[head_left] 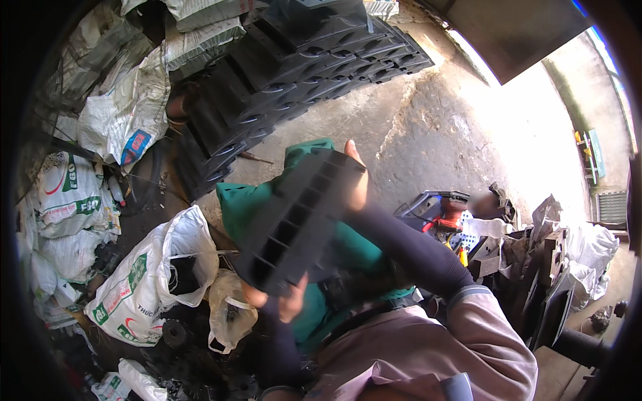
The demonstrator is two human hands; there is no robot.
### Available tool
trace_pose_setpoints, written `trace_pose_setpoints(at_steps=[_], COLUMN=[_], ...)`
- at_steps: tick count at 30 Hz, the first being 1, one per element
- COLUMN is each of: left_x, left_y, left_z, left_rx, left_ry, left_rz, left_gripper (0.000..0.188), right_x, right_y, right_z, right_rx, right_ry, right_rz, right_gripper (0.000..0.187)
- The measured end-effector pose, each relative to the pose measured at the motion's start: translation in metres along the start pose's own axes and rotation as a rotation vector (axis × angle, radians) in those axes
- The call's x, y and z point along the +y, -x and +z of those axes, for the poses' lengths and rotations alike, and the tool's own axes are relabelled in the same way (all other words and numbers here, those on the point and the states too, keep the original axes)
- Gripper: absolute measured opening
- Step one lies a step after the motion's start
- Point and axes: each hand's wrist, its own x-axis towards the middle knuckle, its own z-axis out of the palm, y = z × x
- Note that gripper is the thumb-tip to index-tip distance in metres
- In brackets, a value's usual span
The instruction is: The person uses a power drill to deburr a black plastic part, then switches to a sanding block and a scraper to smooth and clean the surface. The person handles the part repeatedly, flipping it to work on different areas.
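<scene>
**A:** What are the hands holding?

**B:** A long black plastic panel (297,220) with a row of rectangular pockets, held slanted across the person's lap, over green trousers (241,207). The left hand (281,302) grips its lower end, fingers pinched around the edge. The right hand (356,179) clasps the upper end, fingers wrapped behind it and the thumb pointing up. Both forearms wear dark sleeves.

**A:** What packages are around?

**B:** Just left of the lap stands an open white woven sack (157,274) with green printing and a red patch; dark pieces show inside. Beside it, touching, is a small pale plastic bag (231,311). Further left lie more white sacks with green labels (67,194). At upper left another white sack (127,113) carries a blue and red oval label.

**A:** Anything else?

**B:** A curved stack of similar black panels (301,60) rests on the concrete floor (428,127) ahead. To the right sits a red and black power tool (449,212) among dark clutter.
</scene>
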Motion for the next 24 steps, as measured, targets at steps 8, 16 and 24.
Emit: trace_pose_setpoints(at_steps=[8,16,24], left_x=[-0.025,-0.034,-0.028], left_y=[-0.032,-0.03,-0.024], left_z=[0.002,-0.001,0.022], left_rx=[0.162,0.169,0.332], left_ry=[0.631,0.613,0.612], left_rz=[-0.648,-0.835,-0.862], left_gripper=[0.047,0.042,0.054], right_x=[-0.007,-0.033,-0.023], right_y=[0.002,0.05,0.074], right_z=[0.007,0.008,0.01], right_rx=[0.279,0.215,0.09], right_ry=[0.74,1.357,1.279], right_rz=[-0.136,-0.23,0.231], right_gripper=[0.061,0.049,0.062])
